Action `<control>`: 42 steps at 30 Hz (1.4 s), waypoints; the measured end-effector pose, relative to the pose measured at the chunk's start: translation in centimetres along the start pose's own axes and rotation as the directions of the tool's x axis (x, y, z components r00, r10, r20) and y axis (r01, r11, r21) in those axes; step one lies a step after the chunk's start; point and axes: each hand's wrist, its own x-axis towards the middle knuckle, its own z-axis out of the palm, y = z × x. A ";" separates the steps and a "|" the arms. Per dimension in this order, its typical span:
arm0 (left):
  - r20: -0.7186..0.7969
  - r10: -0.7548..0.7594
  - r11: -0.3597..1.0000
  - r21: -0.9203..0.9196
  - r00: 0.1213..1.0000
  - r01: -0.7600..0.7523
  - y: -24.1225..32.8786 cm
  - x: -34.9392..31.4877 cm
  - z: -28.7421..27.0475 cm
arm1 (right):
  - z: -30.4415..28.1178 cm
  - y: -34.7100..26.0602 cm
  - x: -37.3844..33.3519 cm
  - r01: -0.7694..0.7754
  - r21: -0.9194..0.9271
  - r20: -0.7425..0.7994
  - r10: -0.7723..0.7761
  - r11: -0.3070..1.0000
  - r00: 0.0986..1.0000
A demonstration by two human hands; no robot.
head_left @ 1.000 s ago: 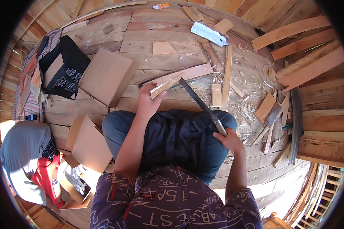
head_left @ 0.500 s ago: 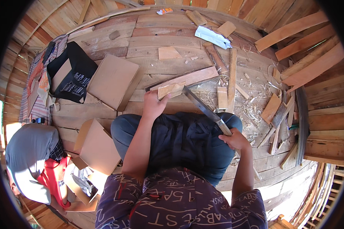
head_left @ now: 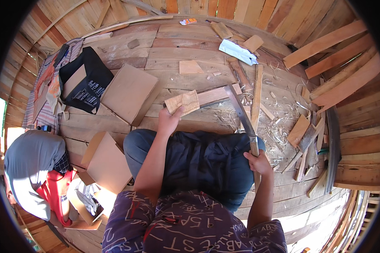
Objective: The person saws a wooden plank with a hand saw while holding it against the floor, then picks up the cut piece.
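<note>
Left hand pinched wood block past lap. Right hand held saw by handle, fingers curled round, toothed edge facing left. Gap lay between block and saw. Cardboard box sat farther left.

Seeing white print running in slanting lines over the black bag; seeing larger, pale lettering spreading across chest and sleeves of the dark purple shirt.

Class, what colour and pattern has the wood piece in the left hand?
Light tan wood piece, darker grain lines; head view.
</note>
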 end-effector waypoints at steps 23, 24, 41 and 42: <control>0.332 -0.307 0.892 -0.227 0.892 0.391 -3.5 5.8 10.7 | -1.5 2.0 0.8 0.131 0.330 0.098 -0.172 0.935 0.980; 0.346 -0.333 0.878 -0.226 0.877 0.423 -4.0 6.6 11.5 | -1.5 2.0 1.0 0.132 0.346 0.113 -0.181 0.929 0.977; 0.345 -0.055 0.432 0.854 0.937 -0.290 -1.3 8.9 15.8 | -5.6 -2.6 4.7 0.174 0.049 -0.092 -0.169 0.984 0.981; 0.359 -0.060 0.436 0.849 0.931 -0.299 -2.3 9.7 16.0 | -5.8 -3.2 6.2 0.214 -0.106 -0.101 -0.225 0.971 0.969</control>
